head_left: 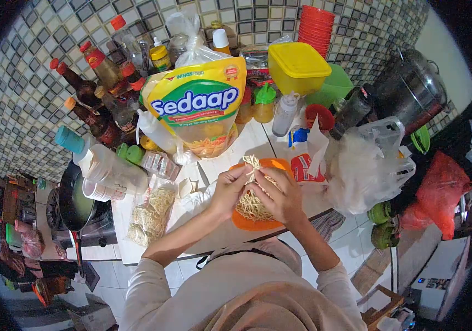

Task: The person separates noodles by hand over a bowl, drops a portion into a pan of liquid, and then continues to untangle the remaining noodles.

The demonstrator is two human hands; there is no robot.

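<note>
My left hand (229, 191) and my right hand (281, 197) meet above an orange tray (252, 224). Pinched between the fingers of both is a small clump of pale noodles (252, 161), its upper end sticking out above the fingertips. More loose noodles (253, 208) lie in the tray below, partly covered by my right hand. To the left, a clear plastic pack of noodle cakes (152, 216) rests on the table, beside a crumpled white bag (196, 199).
A large Sedaap oil pouch (197, 105) stands behind the tray, with sauce bottles (103, 69) at back left. Stacked plastic cups (106, 171) and a wok (77, 198) are left. White plastic bags (365, 165) sit right, near a yellow tub (297, 66).
</note>
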